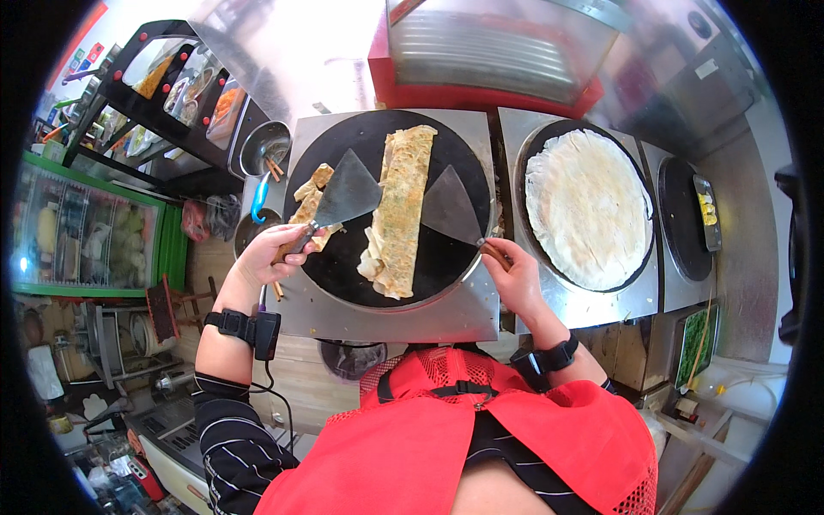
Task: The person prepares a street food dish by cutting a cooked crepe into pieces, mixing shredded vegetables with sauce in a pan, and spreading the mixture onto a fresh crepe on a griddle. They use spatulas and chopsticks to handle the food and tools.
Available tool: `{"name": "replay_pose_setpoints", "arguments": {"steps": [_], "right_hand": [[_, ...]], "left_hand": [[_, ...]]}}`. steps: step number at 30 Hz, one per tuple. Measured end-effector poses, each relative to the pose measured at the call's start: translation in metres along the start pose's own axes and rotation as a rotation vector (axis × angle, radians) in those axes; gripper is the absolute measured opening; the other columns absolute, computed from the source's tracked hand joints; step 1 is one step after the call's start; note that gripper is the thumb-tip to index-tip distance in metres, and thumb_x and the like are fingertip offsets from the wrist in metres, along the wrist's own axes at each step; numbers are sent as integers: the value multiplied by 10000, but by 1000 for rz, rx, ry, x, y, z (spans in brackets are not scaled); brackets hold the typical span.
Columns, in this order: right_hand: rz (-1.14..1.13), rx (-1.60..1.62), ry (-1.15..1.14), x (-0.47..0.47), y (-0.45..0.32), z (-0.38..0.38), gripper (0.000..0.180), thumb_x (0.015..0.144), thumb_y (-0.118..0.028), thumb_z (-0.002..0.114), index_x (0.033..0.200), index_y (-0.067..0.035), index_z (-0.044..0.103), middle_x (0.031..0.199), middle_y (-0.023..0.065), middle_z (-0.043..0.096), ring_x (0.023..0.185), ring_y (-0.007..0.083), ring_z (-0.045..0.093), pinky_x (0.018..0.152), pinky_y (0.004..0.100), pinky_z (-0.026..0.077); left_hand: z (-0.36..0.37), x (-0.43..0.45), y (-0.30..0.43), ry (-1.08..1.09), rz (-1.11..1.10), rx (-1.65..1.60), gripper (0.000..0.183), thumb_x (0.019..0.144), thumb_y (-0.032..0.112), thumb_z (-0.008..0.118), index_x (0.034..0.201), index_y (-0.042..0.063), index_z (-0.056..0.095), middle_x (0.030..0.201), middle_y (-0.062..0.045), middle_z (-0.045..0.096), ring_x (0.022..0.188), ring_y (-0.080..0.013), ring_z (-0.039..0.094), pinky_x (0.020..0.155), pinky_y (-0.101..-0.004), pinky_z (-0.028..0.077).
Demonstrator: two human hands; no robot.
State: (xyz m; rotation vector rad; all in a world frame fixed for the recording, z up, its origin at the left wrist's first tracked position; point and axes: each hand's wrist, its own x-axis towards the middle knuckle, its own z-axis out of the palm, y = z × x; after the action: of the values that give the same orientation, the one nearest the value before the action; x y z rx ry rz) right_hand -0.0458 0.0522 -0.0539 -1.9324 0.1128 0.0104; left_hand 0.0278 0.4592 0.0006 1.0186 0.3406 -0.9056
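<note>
My left hand (278, 250) is closed on the wooden handle of a triangular metal scraper (349, 188), whose blade lies beside the left edge of a long folded pancake (405, 206). In my right hand (513, 273) is the wooden handle of a second scraper (452, 205), its blade at the pancake's right side. The folded pancake lies lengthwise on a round black griddle (444, 270). Browned pieces of flatbread (308, 203) lie at the griddle's left, partly behind my left hand and its blade.
A large pale pancake (589, 209) covers most of a second griddle to the right. Beyond it, a third griddle (681, 225) bears a small tray (707, 212). A metal bowl with a blue-handled tool (261, 196) stands left. Farther left are a food rack (170, 84) and a green-framed cabinet (90, 228).
</note>
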Motion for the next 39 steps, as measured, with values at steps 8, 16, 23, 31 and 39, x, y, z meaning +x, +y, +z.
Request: {"name": "replay_pose_setpoints", "arguments": {"steps": [8,16,23,31,39], "right_hand": [[-16,-68,10,0,-6,5,277,840,-104,668,1089,10,629,958,168,692,887,223,678,785,294,510],[-7,-20,28,-5,-6,6,273,854,-104,662,1093,22,623,961,147,698,889,187,670,789,287,509],[-1,-50,40,-5,-4,7,268,847,-113,669,1081,12,631,951,150,699,873,195,675,777,289,512],[24,-16,51,-9,1,6,274,848,-123,672,1086,8,633,949,140,700,864,181,671,770,284,510],[155,69,48,-15,14,1,278,852,-121,669,1092,15,632,924,107,704,826,129,649,741,267,507]], "left_hand": [[1,-9,5,46,40,8,317,977,196,480,1196,-25,541,829,-47,558,578,-62,437,398,-148,289],[5,-10,6,30,46,4,325,983,205,469,1198,-29,536,845,-48,545,574,-58,433,385,-141,281],[15,-1,-3,-10,-12,32,330,982,216,480,1210,-16,532,848,-47,541,578,-63,431,406,-146,289],[63,-3,-23,111,14,186,304,979,216,505,1206,17,535,814,-35,548,538,-54,413,393,-174,288],[126,15,-78,284,641,1163,200,879,100,562,1013,-48,560,831,-237,608,799,-414,601,698,-412,484]]}}
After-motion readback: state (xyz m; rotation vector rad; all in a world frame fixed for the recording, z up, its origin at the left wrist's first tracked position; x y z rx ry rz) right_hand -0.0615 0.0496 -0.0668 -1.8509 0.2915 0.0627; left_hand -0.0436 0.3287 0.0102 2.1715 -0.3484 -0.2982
